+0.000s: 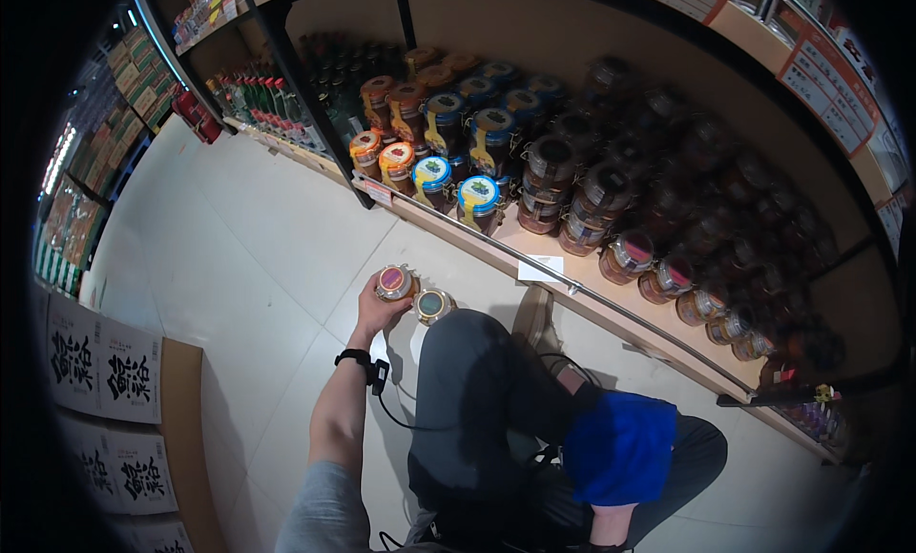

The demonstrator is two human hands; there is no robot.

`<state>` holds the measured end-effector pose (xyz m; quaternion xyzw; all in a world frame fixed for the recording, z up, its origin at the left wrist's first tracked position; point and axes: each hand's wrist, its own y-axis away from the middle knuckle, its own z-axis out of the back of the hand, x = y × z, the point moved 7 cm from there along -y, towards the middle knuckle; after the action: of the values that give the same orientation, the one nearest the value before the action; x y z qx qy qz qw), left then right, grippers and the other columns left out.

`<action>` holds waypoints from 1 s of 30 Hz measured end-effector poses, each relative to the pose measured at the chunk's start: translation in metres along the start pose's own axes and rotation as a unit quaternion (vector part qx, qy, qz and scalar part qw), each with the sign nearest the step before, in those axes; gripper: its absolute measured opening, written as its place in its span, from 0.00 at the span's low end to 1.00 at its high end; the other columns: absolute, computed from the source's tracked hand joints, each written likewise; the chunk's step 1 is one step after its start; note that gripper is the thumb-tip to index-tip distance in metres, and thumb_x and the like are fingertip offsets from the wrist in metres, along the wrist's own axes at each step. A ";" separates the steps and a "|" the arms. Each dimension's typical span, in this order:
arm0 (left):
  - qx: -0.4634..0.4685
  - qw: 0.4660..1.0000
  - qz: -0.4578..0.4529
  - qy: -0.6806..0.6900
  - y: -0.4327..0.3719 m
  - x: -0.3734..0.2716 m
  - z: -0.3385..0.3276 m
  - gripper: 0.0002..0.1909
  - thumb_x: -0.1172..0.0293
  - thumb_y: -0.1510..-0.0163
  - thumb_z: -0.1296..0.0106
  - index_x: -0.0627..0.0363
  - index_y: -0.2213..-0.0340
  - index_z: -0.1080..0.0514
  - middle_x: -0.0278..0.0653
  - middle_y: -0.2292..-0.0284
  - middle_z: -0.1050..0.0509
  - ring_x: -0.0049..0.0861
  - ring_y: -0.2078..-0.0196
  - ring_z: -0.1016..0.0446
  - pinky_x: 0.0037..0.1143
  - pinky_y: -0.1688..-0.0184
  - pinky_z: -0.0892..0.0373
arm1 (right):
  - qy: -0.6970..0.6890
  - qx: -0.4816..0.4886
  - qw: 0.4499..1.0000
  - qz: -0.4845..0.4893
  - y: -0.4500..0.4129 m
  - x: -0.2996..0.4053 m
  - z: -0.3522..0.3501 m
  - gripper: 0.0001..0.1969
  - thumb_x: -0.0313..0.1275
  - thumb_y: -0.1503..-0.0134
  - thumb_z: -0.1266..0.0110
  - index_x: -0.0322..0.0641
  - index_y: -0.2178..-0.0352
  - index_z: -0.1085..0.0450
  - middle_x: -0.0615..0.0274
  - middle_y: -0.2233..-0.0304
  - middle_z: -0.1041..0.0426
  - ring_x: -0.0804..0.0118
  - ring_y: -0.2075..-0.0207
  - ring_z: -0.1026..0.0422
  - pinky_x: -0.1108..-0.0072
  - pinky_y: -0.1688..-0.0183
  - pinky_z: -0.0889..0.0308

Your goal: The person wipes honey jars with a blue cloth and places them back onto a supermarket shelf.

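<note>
My left hand (383, 308) is wrapped around a glass jar (395, 282) with a wire clasp and a pink label on its lid. Right beside it is a second clasp-lid jar (434, 305), with a dark green lid label, close to my bent knee. A blue cloth (619, 446) lies over my other leg. My right forearm (612, 524) runs under this cloth, which covers my right hand, so its grip is hidden.
A low shelf (509, 231) with a metal front rail (501, 249) holds stacked jars, some with blue lids (479, 191) and orange lids (397, 156). Printed cartons (107, 367) are stacked at left. Glass bottles (275, 98) stand further along. A thin cable (401, 420) hangs from my left wrist.
</note>
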<state>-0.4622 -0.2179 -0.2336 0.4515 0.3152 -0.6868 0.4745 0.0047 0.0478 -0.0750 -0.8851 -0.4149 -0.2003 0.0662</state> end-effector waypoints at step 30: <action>0.409 0.897 -0.046 0.157 0.240 -0.334 -0.179 0.19 0.67 0.40 0.51 0.60 0.48 0.32 0.43 0.54 0.25 0.31 0.51 0.25 0.31 0.49 0.27 | 0.794 0.297 0.438 0.300 0.004 0.044 -0.159 0.32 0.51 0.52 0.44 0.42 0.50 0.29 0.59 0.41 0.34 0.46 0.38 0.39 0.53 0.37 0.45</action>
<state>-0.1326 -0.0249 0.0020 0.6930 0.0972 -0.6963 0.1595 -0.0142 0.0311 0.0881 -0.3338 0.0771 -0.6471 0.6811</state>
